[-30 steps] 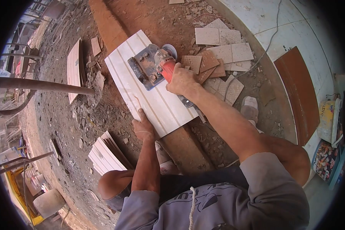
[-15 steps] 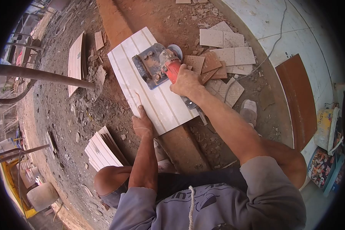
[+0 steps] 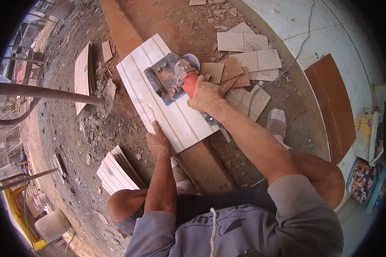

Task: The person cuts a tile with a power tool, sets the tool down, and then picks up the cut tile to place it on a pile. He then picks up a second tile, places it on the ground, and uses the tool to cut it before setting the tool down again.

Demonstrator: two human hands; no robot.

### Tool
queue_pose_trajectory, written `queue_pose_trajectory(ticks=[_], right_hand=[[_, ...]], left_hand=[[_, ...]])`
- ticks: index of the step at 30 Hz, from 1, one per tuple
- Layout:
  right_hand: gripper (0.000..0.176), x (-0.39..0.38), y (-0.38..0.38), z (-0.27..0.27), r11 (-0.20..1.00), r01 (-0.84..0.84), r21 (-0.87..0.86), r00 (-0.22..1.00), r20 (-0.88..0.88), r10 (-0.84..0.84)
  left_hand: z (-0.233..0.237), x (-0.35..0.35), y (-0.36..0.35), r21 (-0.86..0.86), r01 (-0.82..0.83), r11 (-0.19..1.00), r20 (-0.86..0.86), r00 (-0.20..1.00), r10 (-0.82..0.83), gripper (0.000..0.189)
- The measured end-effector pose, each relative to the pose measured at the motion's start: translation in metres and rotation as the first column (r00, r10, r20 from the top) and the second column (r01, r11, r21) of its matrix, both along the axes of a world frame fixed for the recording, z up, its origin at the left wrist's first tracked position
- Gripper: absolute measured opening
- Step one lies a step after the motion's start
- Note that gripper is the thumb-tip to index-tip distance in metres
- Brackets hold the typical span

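Note:
A cream striped tile (image 3: 180, 132) lies across a wooden plank (image 3: 208, 169) in front of my knees. On the tile's right side rests a red angle grinder (image 3: 190, 82) fixed to a dark metal base plate (image 3: 164, 75). The grinder's disc (image 3: 192, 61) shows at the tile's right edge. My right hand (image 3: 206, 95) is wrapped round the red body of the grinder. Gripping the tile's near-left edge is my left hand (image 3: 158, 139), thumb on top and fingers hidden underneath.
Beige tile pieces (image 3: 257, 60) and brown tile pieces (image 3: 231, 70) lie on the right. Striped tiles are stacked near my left knee (image 3: 118, 169) and farther left (image 3: 83, 77). A metal pole (image 3: 51, 93) juts in from the left. A grey cable (image 3: 302, 45) crosses the pale floor.
The view has shifted slightly, so the tile and grinder appear a little lower and to the left. Both hands keep the same holds.

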State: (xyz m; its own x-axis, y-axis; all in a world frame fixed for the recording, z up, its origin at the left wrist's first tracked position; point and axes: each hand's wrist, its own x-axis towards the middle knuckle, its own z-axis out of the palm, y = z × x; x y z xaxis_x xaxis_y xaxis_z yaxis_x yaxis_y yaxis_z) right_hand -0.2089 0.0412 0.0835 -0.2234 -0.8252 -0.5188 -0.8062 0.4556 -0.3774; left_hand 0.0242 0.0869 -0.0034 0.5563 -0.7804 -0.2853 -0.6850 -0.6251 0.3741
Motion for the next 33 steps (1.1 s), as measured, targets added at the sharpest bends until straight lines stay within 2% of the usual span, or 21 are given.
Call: queue_pose_trajectory(ticks=[21,33], right_hand=[[0.067,-0.001,0.021,-0.005,0.999,-0.012,-0.036,1.000,-0.023,0.011],[0.068,-0.002,0.033,-0.001,0.999,-0.007,-0.038,1.000,-0.011,0.007]], left_hand=[[0.001,0.001,-0.001,0.025,-0.005,1.000,-0.009,1.000,0.005,0.086],[0.005,-0.001,0.000,0.007,0.000,1.000,-0.006,1.000,0.000,0.088]])
